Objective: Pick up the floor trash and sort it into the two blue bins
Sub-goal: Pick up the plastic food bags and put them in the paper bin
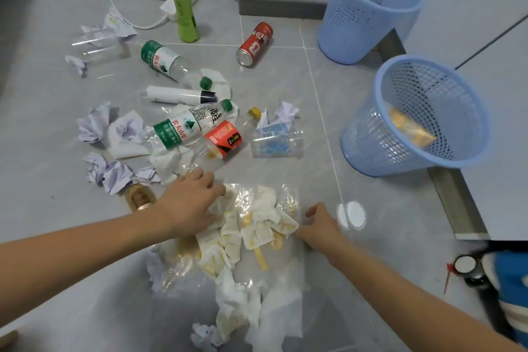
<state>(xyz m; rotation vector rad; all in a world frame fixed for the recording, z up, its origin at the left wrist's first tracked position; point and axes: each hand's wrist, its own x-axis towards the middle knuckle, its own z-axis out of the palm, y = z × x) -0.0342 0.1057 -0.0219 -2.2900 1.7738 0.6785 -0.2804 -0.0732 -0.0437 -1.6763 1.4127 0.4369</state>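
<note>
Both hands reach the near clear bag (251,226) of soiled wrappers on the floor. Left hand (188,205) lies flat, fingers together; right hand (320,226) seems to pinch its edge. Next: lift toward the bins (414,114), right.

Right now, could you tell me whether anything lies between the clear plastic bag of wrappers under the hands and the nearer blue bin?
Nothing visible does: bare grey floor tile separates the clear plastic bag of wrappers from the nearer blue mesh bin.

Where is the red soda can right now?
The red soda can lies on its side on the floor in the upper middle of the head view, between the upright green bottle and the farther blue bin.
</note>
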